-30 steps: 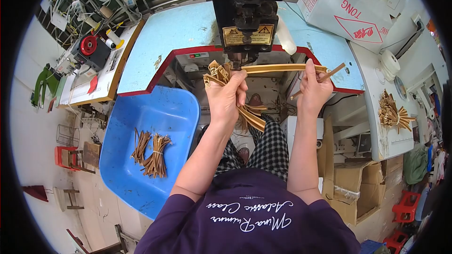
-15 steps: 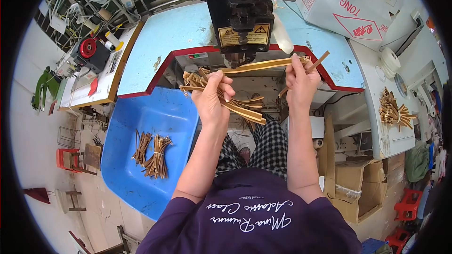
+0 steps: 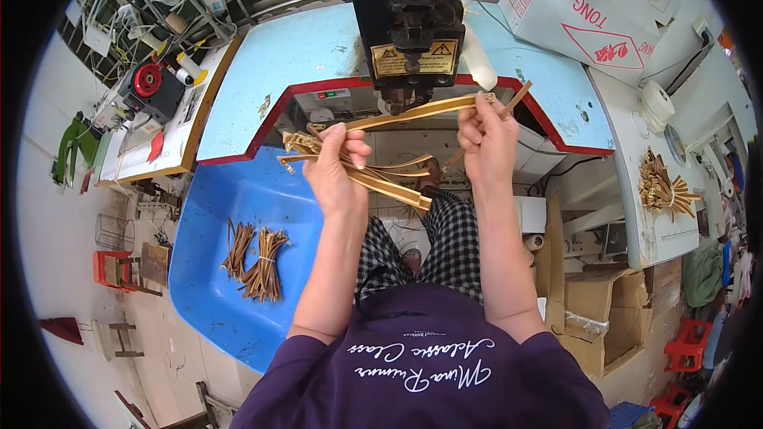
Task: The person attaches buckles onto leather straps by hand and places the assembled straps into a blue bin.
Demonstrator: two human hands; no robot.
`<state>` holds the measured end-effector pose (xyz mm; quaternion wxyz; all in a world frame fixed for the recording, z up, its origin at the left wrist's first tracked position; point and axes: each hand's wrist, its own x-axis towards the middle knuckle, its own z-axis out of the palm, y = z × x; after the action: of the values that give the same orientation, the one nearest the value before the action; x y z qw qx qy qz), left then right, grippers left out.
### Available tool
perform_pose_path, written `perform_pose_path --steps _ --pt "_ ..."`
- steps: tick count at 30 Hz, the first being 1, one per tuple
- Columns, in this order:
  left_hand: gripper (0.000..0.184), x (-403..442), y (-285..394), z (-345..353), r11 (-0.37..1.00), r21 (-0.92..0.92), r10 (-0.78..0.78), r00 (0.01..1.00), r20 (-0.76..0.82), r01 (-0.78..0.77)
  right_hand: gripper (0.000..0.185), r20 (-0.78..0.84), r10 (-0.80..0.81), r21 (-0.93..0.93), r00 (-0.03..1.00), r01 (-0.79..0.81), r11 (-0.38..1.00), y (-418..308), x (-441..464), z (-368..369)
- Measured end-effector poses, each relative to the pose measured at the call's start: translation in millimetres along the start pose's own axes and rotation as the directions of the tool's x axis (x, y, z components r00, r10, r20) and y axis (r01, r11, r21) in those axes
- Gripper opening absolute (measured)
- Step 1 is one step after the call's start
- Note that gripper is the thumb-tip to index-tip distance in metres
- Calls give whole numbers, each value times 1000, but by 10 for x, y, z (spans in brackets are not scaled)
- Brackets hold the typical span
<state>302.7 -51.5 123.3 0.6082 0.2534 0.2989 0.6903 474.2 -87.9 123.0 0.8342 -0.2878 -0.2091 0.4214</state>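
Observation:
My left hand [image 3: 340,168] is closed round a bunch of brown and tan strips [image 3: 389,187], whose looped ends stick out on its left side. Between my two hands a long tan strip [image 3: 413,114] stretches below the head of a black press machine [image 3: 413,40]. The fingers of my right hand [image 3: 486,139] pinch the right end of this strip. A thinner brown strip [image 3: 518,98] also passes through my right hand, its ends showing on both sides.
A blue tub [image 3: 214,302] at the left holds tied bundles of strips [image 3: 266,266]. Another bundle [image 3: 664,187] lies on the white table [image 3: 668,242] at the right. The red-edged blue worktop [image 3: 278,48] surrounds the press. Cardboard box [image 3: 612,322] at lower right.
Both hands have moved left, away from beneath the press head, with the strips still in them. The long strip now slants up to the right, and the bunch has swung left over the tub's edge.

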Motion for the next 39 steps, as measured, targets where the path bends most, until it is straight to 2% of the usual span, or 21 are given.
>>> perform_pose_path --steps 7,17,22,26,28,29,31,32,36,37,39 --pt "6 194 161 -328 999 -34 26 997 -72 -28 8 80 104 29 991 -106 994 175 -145 169" --pt "6 336 293 -582 993 -88 65 989 -131 -77 4 152 -9 -83 988 22 996 373 -275 279" --pt "7 365 301 -625 996 -25 76 973 -216 -84 1 112 -24 -251 993 51 967 404 -347 326" --pt "6 285 272 -603 895 368 254 966 45 -253 2 291 -49 -460 956 184 869 386 -323 238" --pt "7 112 277 -359 686 724 -2 994 110 -78 2 318 -10 -450 948 160 879 368 -332 201" --pt "5 75 191 -315 702 686 -14 959 283 -193 3 347 20 -438 938 143 887 354 -327 189" --pt "3 13 25 -193 793 551 -17 895 446 -260 5 406 73 -416 911 113 902 327 -306 190" --pt "3 5 -7 -183 794 549 -15 895 447 -260 5 407 72 -417 910 115 901 313 -310 199" --pt "3 -49 -115 -171 829 520 -80 879 470 -203 7 476 -180 -596 861 466 655 239 -381 216" --pt "3 -70 -122 -164 829 521 -82 879 470 -202 7 474 -179 -597 862 464 655 240 -383 206" --pt "4 -120 -102 -142 833 520 -80 891 448 -187 13 658 -315 -592 684 729 344 260 -384 185"
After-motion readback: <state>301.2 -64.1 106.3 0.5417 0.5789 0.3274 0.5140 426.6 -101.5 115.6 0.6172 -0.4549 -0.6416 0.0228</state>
